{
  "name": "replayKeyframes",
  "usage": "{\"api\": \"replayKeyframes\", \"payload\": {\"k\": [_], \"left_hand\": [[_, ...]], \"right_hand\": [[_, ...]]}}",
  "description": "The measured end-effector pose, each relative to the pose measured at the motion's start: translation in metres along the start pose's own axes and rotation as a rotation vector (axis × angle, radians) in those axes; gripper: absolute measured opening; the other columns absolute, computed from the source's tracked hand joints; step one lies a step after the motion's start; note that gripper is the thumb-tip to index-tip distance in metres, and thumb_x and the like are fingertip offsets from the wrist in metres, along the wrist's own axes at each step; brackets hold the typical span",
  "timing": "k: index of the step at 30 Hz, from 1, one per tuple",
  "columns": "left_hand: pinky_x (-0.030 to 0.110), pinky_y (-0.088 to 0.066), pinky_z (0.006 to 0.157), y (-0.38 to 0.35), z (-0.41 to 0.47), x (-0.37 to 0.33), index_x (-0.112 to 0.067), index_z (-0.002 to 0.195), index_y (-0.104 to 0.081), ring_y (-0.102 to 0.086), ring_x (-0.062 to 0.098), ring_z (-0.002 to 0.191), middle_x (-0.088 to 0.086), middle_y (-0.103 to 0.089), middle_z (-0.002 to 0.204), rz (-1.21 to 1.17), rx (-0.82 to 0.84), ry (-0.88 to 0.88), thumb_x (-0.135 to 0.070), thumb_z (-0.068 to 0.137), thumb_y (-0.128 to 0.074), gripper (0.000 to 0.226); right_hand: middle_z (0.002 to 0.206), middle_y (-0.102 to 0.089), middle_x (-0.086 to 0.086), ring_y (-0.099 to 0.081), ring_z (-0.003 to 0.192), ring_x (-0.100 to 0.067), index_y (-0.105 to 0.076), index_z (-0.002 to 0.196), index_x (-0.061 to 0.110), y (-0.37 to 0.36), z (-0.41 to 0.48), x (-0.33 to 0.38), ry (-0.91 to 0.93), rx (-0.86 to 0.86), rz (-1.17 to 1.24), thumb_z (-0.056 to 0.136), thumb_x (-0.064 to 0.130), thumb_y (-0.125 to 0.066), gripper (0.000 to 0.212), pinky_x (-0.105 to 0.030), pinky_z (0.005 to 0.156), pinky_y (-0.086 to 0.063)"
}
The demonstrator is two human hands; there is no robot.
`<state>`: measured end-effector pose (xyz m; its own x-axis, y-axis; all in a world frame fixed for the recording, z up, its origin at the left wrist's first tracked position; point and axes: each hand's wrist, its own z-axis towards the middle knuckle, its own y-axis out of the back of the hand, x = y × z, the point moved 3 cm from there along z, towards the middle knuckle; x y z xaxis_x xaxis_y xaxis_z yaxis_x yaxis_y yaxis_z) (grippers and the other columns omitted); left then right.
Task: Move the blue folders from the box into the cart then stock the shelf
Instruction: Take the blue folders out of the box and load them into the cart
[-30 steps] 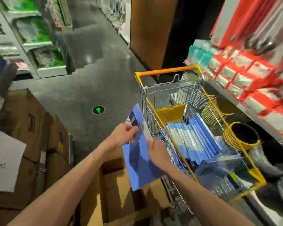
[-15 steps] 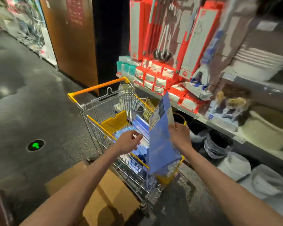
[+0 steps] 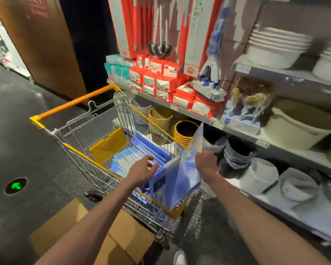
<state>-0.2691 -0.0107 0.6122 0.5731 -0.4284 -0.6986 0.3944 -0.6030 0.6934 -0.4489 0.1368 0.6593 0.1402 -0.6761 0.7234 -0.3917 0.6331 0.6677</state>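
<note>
Blue folder gripped upright by right hand fingers over the cart; left hand fingers relaxed, empty.

Blue folders in the cart, one more over it.
Folders lie overlapped, slanted, in a wire cart with yellow trim, centre-left of frame. One glossy blue folder stands tilted on edge over the cart's near right corner, gripped by the right hand. Brown cardboard box bottom left-centre, by the cart's near end. Stocked shelf at right.
</note>
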Motion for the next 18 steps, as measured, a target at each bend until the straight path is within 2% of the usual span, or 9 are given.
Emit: {"api": "replayKeyframes", "payload": {"k": [3,6,10,13,14,16,18], "left_hand": [[0.038,-0.05,0.095,-0.015,0.042,0.001,-0.012,0.137,-0.052,-0.063,0.03,0.114,0.012,-0.064,0.13,0.092,0.035,0.023,-0.037,0.102,-0.053,0.043],[0.036,-0.047,0.096,-0.033,0.077,0.009,-0.01,0.136,-0.052,-0.058,0.03,0.118,0.014,-0.062,0.131,0.186,0.11,0.074,-0.034,0.103,-0.052,0.041],[0.037,-0.044,0.099,-0.055,0.105,0.024,-0.009,0.141,-0.047,-0.055,0.031,0.123,0.016,-0.057,0.137,0.226,0.177,0.178,-0.035,0.104,-0.05,0.046],[0.037,-0.041,0.105,-0.072,0.111,0.032,-0.008,0.145,-0.044,-0.051,0.032,0.131,0.016,-0.052,0.146,0.211,0.216,0.267,-0.041,0.104,-0.048,0.053],[0.038,-0.041,0.106,-0.076,0.112,0.036,-0.008,0.147,-0.044,-0.05,0.032,0.133,0.015,-0.051,0.148,0.195,0.226,0.289,-0.043,0.105,-0.046,0.055],[0.039,-0.041,0.108,-0.085,0.115,0.043,-0.007,0.147,-0.044,-0.049,0.032,0.134,0.015,-0.049,0.15,0.138,0.261,0.346,-0.046,0.106,-0.041,0.057],[0.037,-0.039,0.109,-0.09,0.119,0.046,-0.004,0.146,-0.046,-0.048,0.032,0.136,0.015,-0.047,0.151,0.095,0.31,0.378,-0.046,0.107,-0.035,0.058]], "right_hand": [[0.123,-0.062,-0.03,-0.058,0.115,-0.044,-0.061,0.115,-0.012,-0.019,0.029,-0.001,-0.018,0.027,-0.017,0.1,0.018,-0.047,0.037,-0.042,0.09,-0.046],[0.123,-0.062,-0.024,-0.059,0.115,-0.04,-0.059,0.119,-0.009,-0.039,0.05,-0.005,-0.085,0.095,-0.005,0.102,0.017,-0.047,0.033,-0.038,0.081,-0.045],[0.115,-0.064,-0.022,-0.065,0.1,-0.035,-0.059,0.116,-0.008,-0.061,0.072,-0.009,-0.115,0.209,-0.001,0.097,0.012,-0.052,0.029,-0.034,0.071,-0.046],[0.106,-0.062,-0.016,-0.066,0.098,-0.034,-0.058,0.11,-0.008,-0.078,0.082,-0.013,-0.11,0.326,0.003,0.095,0.012,-0.053,0.026,-0.033,0.076,-0.053],[0.108,-0.061,-0.017,-0.066,0.097,-0.035,-0.059,0.108,-0.007,-0.085,0.084,-0.015,-0.12,0.351,0.019,0.095,0.014,-0.054,0.025,-0.038,0.08,-0.057],[0.111,-0.062,-0.019,-0.069,0.085,-0.034,-0.061,0.103,-0.004,-0.093,0.092,-0.024,-0.178,0.384,0.036,0.096,0.018,-0.055,0.024,-0.049,0.072,-0.061],[0.108,-0.065,-0.021,-0.07,0.079,-0.036,-0.061,0.096,-0.002,-0.102,0.101,-0.035,-0.236,0.389,0.079,0.096,0.022,-0.056,0.025,-0.048,0.066,-0.062]]}}
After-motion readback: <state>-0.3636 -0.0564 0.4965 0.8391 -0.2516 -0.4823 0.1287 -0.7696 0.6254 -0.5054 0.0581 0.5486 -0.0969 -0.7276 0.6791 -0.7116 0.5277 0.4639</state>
